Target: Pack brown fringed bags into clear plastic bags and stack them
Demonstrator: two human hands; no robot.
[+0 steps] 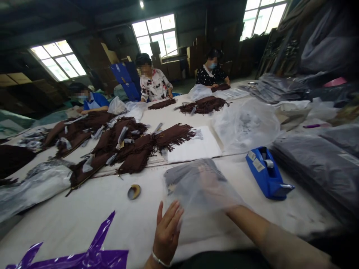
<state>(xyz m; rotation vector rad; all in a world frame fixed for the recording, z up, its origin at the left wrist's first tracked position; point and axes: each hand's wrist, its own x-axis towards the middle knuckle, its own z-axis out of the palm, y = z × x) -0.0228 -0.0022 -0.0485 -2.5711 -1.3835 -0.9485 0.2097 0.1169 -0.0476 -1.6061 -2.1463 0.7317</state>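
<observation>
A translucent plastic bag (193,220) lies on the table in front of me, with a dark folded item (182,173) inside its far end. My right hand (209,179) is inside the bag, reaching toward that item; its fingers are veiled by the plastic and I cannot tell their grip. At the bag's left edge is my left hand (169,228), fingers stretched out and touching or nearly touching the plastic. A bracelet circles the left wrist. A roll of tape (134,192) lies left of the bag, and a blue tape dispenser (266,172) stands to its right.
Brown fringed pouches (134,145) are heaped at the left, beyond them several people (155,82) work across the table. Stacked bagged dark goods (322,164) sit at right, near a clear bag (246,123). Purple plastic (81,259) lies at the front left.
</observation>
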